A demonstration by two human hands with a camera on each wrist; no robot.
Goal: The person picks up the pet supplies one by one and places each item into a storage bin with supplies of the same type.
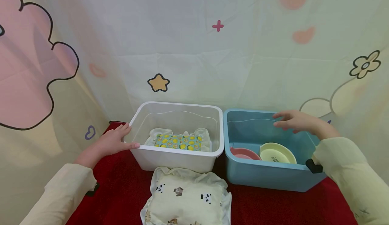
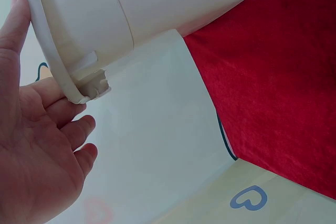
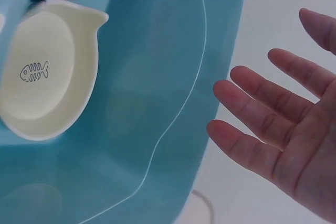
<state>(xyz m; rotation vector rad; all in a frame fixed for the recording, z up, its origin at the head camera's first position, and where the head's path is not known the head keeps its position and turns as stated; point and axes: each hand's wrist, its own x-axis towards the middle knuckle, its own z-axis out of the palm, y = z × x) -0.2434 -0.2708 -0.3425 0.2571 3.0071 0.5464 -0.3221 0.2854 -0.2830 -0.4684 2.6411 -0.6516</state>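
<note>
My left hand point(image 1: 113, 140) rests at the left rim of a white plastic bin point(image 1: 179, 153), its thumb near the front corner and fingers along the side. Inside that bin lies a small ruffled pillow point(image 1: 177, 141) with a lemon print. Over the back right of a blue bin point(image 1: 270, 176) hovers my right hand point(image 1: 294, 121), fingers spread and nothing held. A pale yellow dish point(image 3: 39, 72) with a fishbone drawing lies in the blue bin, beside a pink dish point(image 1: 244, 153) partly hidden by the front wall.
A cream ruffled pillow point(image 1: 186, 198) with animal prints lies in front of the white bin. Both bins stand side by side on a red cloth point(image 1: 115, 184). Behind them hangs a pale curtain point(image 1: 194, 66) printed with stars and hearts.
</note>
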